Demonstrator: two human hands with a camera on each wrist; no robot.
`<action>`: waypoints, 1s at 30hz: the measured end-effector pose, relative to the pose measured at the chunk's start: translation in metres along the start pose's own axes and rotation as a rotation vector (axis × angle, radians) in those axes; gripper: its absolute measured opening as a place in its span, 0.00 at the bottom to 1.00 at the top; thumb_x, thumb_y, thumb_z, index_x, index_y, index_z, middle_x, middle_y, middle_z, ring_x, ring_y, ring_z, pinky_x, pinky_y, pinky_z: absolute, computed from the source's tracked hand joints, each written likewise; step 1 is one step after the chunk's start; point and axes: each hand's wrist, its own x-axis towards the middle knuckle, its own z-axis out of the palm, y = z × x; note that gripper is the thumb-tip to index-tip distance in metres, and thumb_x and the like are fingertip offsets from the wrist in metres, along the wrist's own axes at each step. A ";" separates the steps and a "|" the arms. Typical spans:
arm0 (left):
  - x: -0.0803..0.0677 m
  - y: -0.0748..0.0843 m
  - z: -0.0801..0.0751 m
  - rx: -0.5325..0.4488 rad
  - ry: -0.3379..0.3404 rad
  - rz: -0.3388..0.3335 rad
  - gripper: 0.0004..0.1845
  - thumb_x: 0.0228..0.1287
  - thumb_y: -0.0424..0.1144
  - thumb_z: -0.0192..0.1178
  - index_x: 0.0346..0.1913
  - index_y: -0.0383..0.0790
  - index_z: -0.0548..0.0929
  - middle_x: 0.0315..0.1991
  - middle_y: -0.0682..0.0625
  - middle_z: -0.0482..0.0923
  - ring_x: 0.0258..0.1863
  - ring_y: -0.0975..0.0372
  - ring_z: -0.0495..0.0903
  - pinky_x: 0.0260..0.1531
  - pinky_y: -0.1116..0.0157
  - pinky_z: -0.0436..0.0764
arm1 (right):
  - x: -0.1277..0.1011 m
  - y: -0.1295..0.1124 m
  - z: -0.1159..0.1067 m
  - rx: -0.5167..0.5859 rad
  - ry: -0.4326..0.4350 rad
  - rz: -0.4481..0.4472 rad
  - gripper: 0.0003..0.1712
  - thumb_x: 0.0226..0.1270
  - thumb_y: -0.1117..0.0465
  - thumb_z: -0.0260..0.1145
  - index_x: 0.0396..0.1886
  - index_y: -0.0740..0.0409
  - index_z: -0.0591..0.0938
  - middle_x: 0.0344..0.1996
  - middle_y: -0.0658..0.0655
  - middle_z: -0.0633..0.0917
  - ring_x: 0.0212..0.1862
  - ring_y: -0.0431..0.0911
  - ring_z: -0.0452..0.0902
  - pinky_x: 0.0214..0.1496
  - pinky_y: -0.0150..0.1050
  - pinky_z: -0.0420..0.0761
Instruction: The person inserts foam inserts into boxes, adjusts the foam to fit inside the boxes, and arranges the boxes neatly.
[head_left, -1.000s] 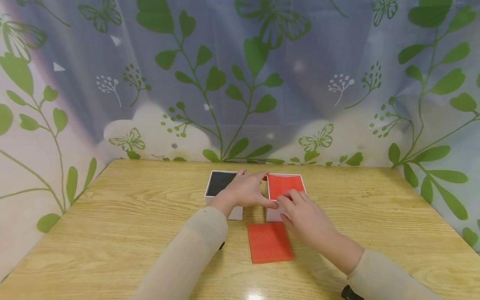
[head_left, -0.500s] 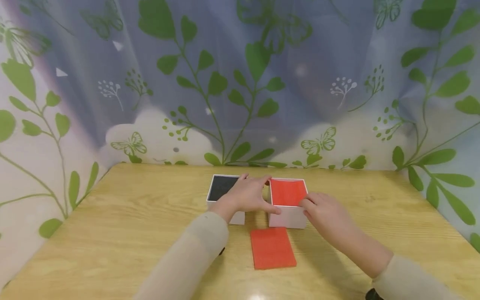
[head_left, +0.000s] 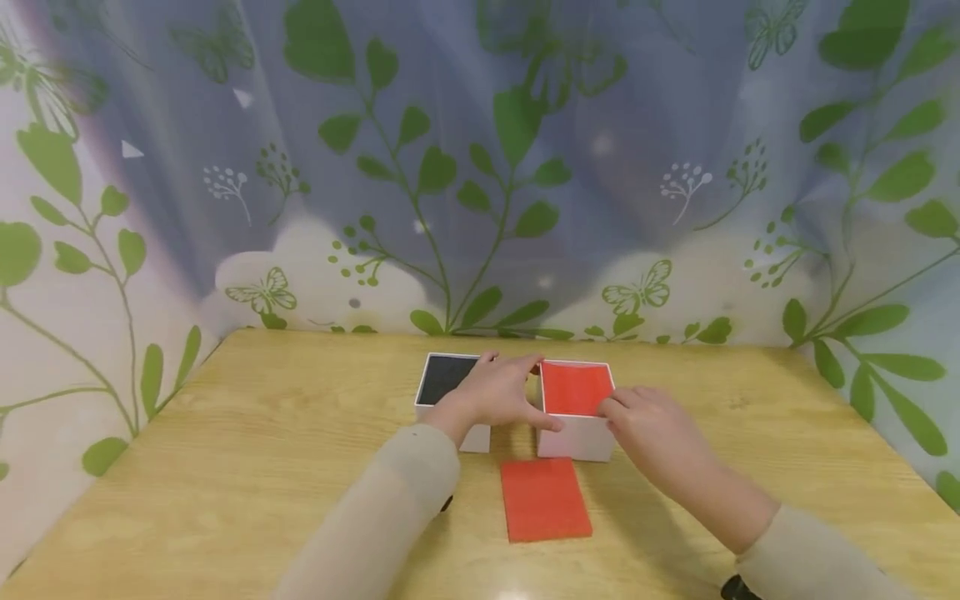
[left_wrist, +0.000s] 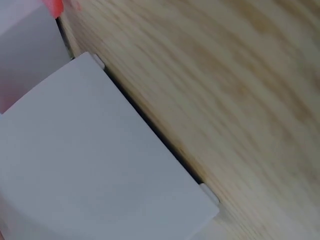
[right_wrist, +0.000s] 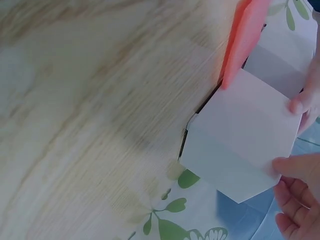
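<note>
The left hand lies with fingers nearly straight between two white boxes, its thumb touching the near left corner of the red box and its back over the black box. The right hand holds the red box's right side, fingers lightly curled against the wall. A loose red sheet lies flat on the table, just nearer the person than both hands and between the wrists.

White box — fingertips at edge
</note>
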 end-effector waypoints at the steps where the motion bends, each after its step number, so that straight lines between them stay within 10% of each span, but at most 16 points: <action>1: 0.000 -0.001 0.001 0.000 -0.005 0.000 0.56 0.42 0.73 0.60 0.72 0.46 0.57 0.61 0.57 0.71 0.60 0.59 0.68 0.67 0.52 0.47 | 0.000 -0.001 0.001 -0.004 -0.005 0.009 0.12 0.43 0.71 0.75 0.27 0.57 0.80 0.26 0.51 0.79 0.31 0.49 0.76 0.37 0.44 0.77; 21: 0.005 0.002 -0.001 -0.003 -0.017 -0.003 0.56 0.43 0.73 0.60 0.72 0.46 0.56 0.60 0.57 0.70 0.61 0.60 0.67 0.67 0.53 0.42 | 0.010 0.012 -0.008 0.077 -0.227 0.092 0.13 0.47 0.61 0.76 0.29 0.57 0.80 0.25 0.49 0.76 0.28 0.45 0.74 0.37 0.46 0.78; 30: 0.002 0.001 -0.003 -0.005 -0.027 -0.008 0.55 0.44 0.71 0.61 0.72 0.45 0.56 0.61 0.56 0.70 0.60 0.63 0.68 0.68 0.53 0.41 | 0.018 0.021 -0.001 0.075 -0.420 0.126 0.37 0.52 0.49 0.72 0.56 0.69 0.75 0.54 0.65 0.76 0.56 0.59 0.71 0.55 0.57 0.70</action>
